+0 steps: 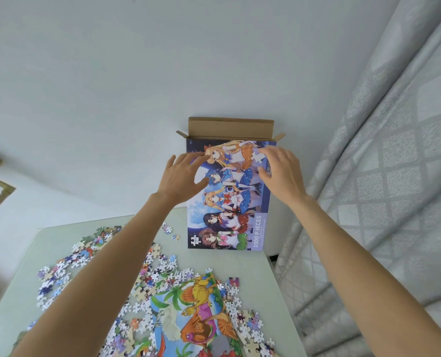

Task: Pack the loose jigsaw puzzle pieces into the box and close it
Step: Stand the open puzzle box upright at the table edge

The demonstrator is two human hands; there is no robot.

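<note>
Two hands, left [182, 173], right [282, 168], apparently touching one open box [229, 197].

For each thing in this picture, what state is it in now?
puzzle box: standing upright, top flaps open
loose puzzle pieces: scattered on the table, not packed
left hand: open, on the box front
right hand: open, on the box front

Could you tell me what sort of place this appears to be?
Probably a room in a home: a pale table strewn with puzzle pieces stands against a plain wall, beside a patterned grey curtain.
</note>
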